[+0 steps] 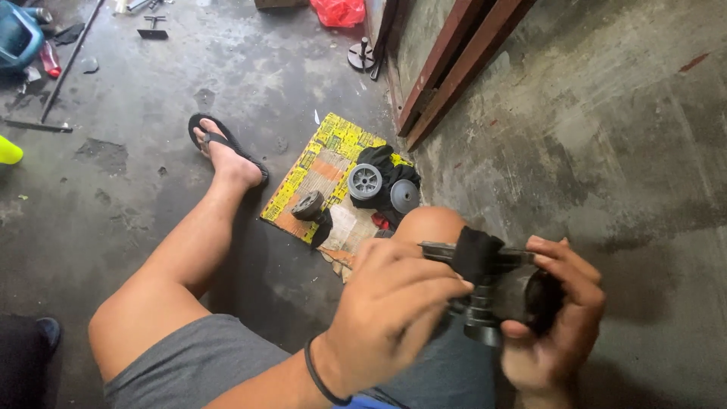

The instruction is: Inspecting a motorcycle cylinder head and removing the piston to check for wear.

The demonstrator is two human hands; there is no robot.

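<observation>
My left hand (390,303) and my right hand (556,318) both grip a dark metal part (485,284) with a flat bar on top and a round black hub below, held over my right knee. The left hand's fingers curl around its left end; the right hand cups its right side. A black band circles my left wrist. Past the knee, two grey plastic wheels (366,182) (404,196) and a dark wheel (308,205) lie on yellow and brown cardboard (322,163), beside a black cloth (382,160).
I sit on a stained concrete floor (227,68), my left leg stretched out with a black sandal (219,144). A reddish door frame (447,60) leans at right. Tools (153,29), a metal rod (64,68), a red bag (338,11) and a blue container (17,38) lie farther off.
</observation>
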